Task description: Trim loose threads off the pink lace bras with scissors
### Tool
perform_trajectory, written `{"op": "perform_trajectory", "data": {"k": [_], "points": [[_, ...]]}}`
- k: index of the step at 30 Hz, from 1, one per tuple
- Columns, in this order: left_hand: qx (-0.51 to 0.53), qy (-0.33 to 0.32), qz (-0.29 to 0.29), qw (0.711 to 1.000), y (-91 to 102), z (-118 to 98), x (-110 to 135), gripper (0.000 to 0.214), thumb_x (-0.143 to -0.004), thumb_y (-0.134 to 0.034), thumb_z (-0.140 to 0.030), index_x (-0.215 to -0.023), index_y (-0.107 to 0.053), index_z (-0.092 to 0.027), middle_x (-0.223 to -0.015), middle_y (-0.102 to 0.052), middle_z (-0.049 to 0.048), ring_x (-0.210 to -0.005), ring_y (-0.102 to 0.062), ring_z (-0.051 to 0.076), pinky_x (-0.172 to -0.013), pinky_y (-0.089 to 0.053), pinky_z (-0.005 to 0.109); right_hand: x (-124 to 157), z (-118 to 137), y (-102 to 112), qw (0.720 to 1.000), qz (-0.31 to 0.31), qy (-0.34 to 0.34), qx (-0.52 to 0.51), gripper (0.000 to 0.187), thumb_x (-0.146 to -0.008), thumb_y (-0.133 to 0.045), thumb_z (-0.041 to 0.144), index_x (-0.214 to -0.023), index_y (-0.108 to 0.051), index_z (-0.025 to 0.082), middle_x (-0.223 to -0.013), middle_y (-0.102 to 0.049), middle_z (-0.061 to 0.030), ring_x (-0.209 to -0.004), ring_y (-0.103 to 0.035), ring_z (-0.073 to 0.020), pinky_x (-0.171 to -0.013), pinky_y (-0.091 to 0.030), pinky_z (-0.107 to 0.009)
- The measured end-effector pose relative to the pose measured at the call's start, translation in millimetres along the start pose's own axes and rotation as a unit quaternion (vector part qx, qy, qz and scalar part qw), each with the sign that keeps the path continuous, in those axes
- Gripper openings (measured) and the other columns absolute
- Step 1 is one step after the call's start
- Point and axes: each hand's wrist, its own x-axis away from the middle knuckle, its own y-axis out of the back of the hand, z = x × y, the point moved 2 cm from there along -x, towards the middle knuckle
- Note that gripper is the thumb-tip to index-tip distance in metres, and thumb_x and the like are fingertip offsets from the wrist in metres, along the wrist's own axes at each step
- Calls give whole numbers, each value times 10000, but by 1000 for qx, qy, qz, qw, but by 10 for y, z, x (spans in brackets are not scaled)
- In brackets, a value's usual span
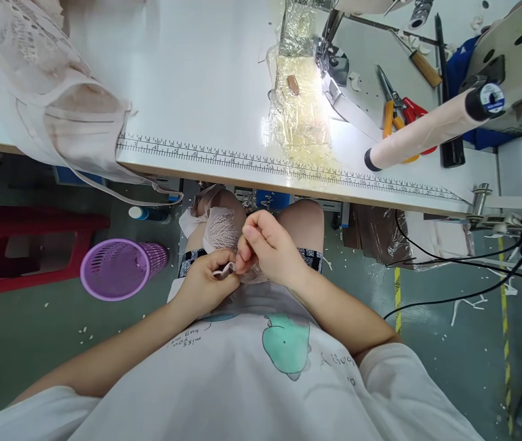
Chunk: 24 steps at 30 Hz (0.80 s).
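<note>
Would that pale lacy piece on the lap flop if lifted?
The lacy piece would probably flop, as it drapes unevenly over the thigh. It's likely light, given its openwork. The pale strip at the left hand probably bends easily; it's curved there.

I'm in a sewing workshop: a sewing machine point(520, 58) and pliers point(389, 86) at upper right, a ruler point(233, 160) along the edge of the table point(196, 79), lace cloth point(221, 231) at centre.

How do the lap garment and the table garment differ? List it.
The lap garment lies across the thighs; the table garment drapes over the table edge. The left hand pinches a strip of the lap garment; no hand touches the table garment. Both are pale, with openwork parts.
</note>
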Motion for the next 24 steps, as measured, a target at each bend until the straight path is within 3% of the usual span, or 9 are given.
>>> {"op": "perform_trajectory", "data": {"k": [2,5,12,16,24], "points": [[9,9,-4,1000,3,-1,4,53,-610,-522,-204,-570,-510,-170,-586,-498,-37,-580,-456,106,-541,-371,192,-47,23,2,999,-17,26,-8,143,-892,-322,311,-779,-303,224,-522,-393,103,-413,-454,-48,-435,-435,-169],[11,21,-3,1000,15,10,9,56,-615,-529,-216,-582,-522,-171,-590,-504,-34,-569,-457,106,-548,-372,200,-48,155,69,991,-68,100,61,134,-893,-342,302,-786,-328,223,-517,-371,98,-408,-421,-45,-447,-449,-169],[2,28,7,1000,41,21,14,59,-637,-526,-222,-618,-534,-167,-614,-505,-20,-576,-442,113,-523,-345,210,192,445,339,917,-177,257,247,45,-898,-343,231,-860,-365,221,-584,-411,71,-532,-532,-60,-590,-542,-220],[3,27,12,1000,42,25,8,61,-639,-524,-224,-617,-530,-167,-623,-505,-18,-595,-446,119,-538,-348,215,306,397,450,882,-215,269,322,24,-883,-370,197,-864,-377,210,-586,-419,62,-588,-583,-84,-557,-537,-218],[-11,16,15,1000,40,27,-1,58,-641,-521,-223,-619,-525,-170,-621,-505,-17,-603,-454,125,-555,-356,220,356,350,599,837,-301,267,371,43,-881,-388,250,-904,-365,220,-653,-479,46,-631,-595,-103,-573,-539,-258]]}}
